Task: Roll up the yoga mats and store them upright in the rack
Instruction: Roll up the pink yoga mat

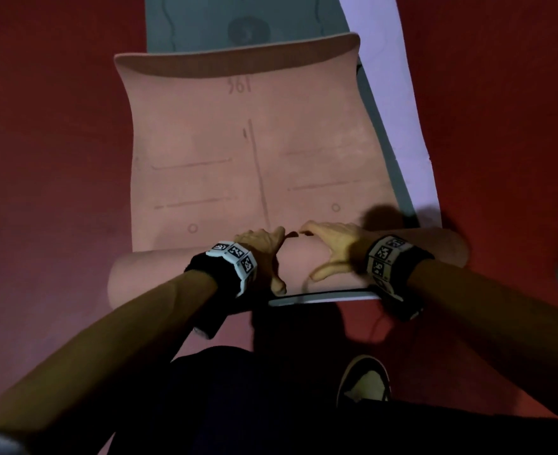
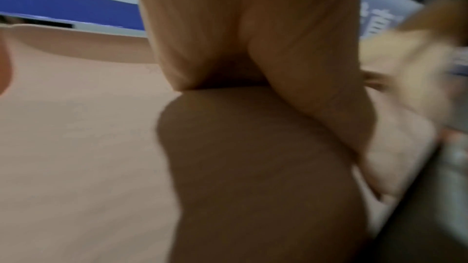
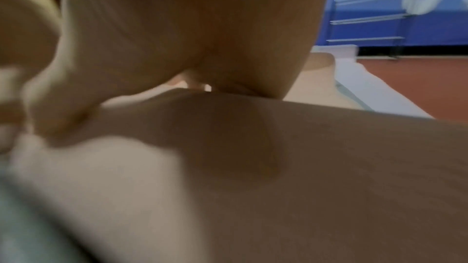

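The red floor (image 1: 57, 159) carries three overlapping mats; the pink yoga mat (image 1: 257, 152) lies on top, over a grey-green mat (image 1: 205, 21) and a lilac mat (image 1: 399, 103) that shows along its right side. The near end of the pink mat is wound into a thick roll (image 1: 297, 264) lying crosswise just in front of the person; the far end curls up off the mat beneath it.

Both hands sit on the middle of the roll, touching at the fingertips; the left hand (image 1: 264, 247) and the right hand (image 1: 333, 244) lie with fingers fairly straight over its crown and thumbs spread toward the body, pressing rather than clutching (the wrist views, blurred, show only palm against mat).

To roll well, I judge the hands should move apart toward the ends; the right end sits further forward than the left, so the roll could telescope. Keep downward pressure even and the printed centre line straight. No rack is in view.
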Available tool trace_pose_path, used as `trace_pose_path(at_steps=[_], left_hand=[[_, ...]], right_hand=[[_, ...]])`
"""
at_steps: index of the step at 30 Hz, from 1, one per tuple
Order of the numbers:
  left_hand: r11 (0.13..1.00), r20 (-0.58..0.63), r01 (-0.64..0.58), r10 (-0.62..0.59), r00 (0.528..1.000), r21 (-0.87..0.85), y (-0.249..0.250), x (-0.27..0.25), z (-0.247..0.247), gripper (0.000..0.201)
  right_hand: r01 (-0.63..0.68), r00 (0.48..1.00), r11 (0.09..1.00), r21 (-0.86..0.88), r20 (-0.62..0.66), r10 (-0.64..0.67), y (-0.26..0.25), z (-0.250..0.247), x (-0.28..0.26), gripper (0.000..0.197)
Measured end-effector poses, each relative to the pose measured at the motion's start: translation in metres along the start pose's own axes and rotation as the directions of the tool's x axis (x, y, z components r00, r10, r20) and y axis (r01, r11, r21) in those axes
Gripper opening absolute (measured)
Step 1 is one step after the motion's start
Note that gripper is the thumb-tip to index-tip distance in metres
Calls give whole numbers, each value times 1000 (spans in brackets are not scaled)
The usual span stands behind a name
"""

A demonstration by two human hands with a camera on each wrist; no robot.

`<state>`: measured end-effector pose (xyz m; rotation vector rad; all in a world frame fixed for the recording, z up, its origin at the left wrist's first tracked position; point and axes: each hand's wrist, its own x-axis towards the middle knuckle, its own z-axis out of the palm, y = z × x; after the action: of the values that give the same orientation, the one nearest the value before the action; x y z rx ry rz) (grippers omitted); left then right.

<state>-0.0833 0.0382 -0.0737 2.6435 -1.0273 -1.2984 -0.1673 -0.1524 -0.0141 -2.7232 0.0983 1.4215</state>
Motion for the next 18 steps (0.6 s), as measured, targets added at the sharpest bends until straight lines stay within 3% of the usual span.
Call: trace_pose_path(at_steps=[2, 3, 4, 7, 8, 11, 14, 18], left_hand=[[999, 11, 4, -3, 1000, -54, -4, 3, -5, 111], [998, 13, 0, 1, 1000, -66, -5, 4, -5, 111], [998, 7, -12, 13, 1000, -66, -5, 3, -4, 106], [997, -75, -39, 44, 996, 62, -1, 1, 3, 103], [990, -101, -42, 56, 993, 134, 2, 1, 6, 108], [986, -107, -12, 30, 994, 168, 5, 7, 6, 112], [997, -63, -31, 36, 997, 75, 0, 14, -4, 104], [993, 8, -34, 35, 999, -116, -11, 21, -28, 90]], right_hand=[[86, 996, 994, 65, -17, -85, -1, -2, 7, 87], [102, 995, 993, 62, -17, -101, -7, -5, 2, 94], [105, 994, 990, 94, -19, -103, -6, -7, 2, 90], [52, 998, 995, 79, 40, -55, -15, -30, 9, 48], [54, 998, 992, 118, 3, -55, -4, -25, 25, 49], [180, 982, 964, 197, -96, -164, 4, -18, 53, 89], [250, 967, 949, 191, -97, -235, 9, -15, 59, 94], [216, 960, 974, -65, -167, -224, 2, -3, 64, 123]])
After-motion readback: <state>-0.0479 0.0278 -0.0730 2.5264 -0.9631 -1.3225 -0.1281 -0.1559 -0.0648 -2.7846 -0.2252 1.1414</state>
